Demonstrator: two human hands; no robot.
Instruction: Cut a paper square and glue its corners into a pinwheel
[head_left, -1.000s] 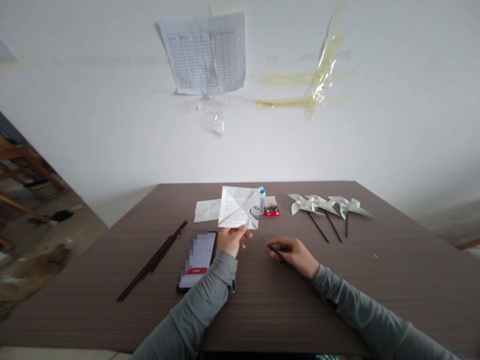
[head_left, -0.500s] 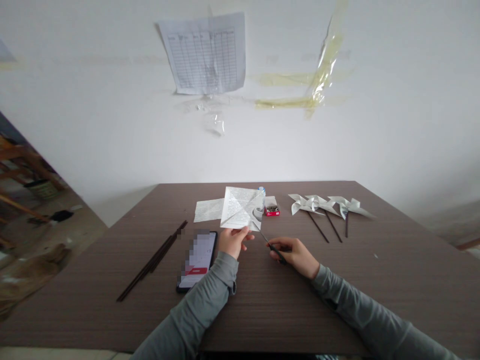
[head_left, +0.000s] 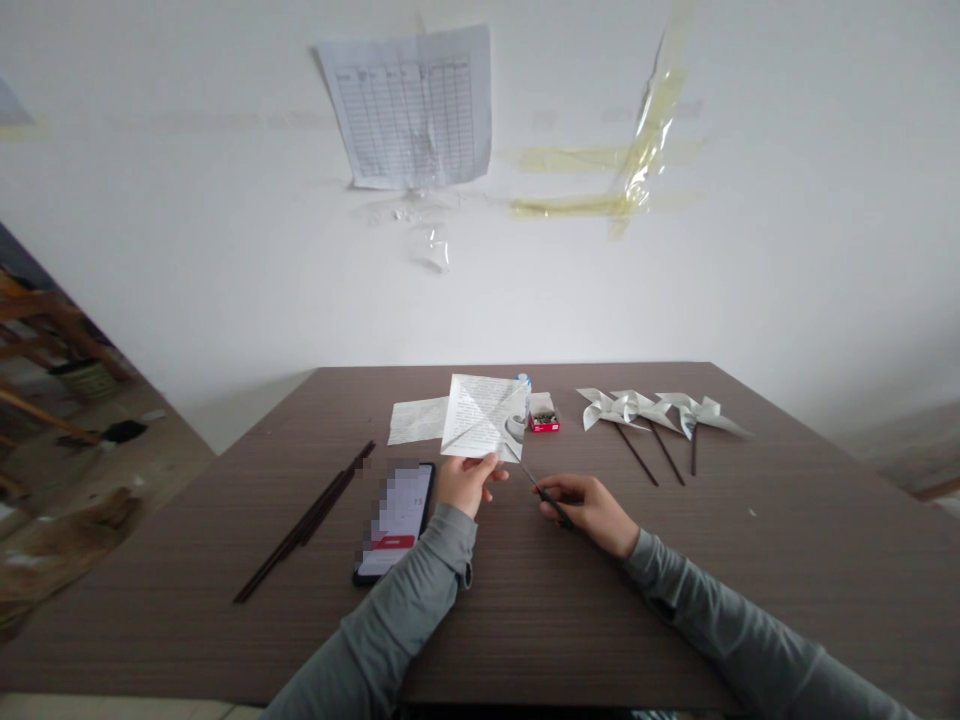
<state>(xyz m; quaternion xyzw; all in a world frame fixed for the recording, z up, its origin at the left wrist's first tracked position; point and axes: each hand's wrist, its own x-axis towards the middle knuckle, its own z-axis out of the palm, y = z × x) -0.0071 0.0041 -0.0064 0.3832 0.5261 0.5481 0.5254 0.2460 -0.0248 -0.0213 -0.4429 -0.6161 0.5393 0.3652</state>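
Note:
A square of printed paper (head_left: 480, 415) with diagonal creases is held up above the table, its lower edge pinched by my left hand (head_left: 466, 482). My right hand (head_left: 592, 512) is closed around the dark handles of a pair of scissors (head_left: 556, 508). The thin blades point up and left, their tips at the paper's lower right corner. Whether the blades are parted there is too small to tell. Behind the square, another piece of paper (head_left: 414, 421) lies on the table, partly covered from view.
A phone (head_left: 397, 515) and several dark sticks (head_left: 307, 520) lie at left on the table (head_left: 525, 640). Behind the paper are a small red box (head_left: 544, 424) of metal bits and a blue-capped item (head_left: 523, 380). Three paper pinwheels (head_left: 701, 412) on sticks lie at right.
Almost nothing differs. Both hands, the paper and the scissors hold nearly the same place as half a second ago.

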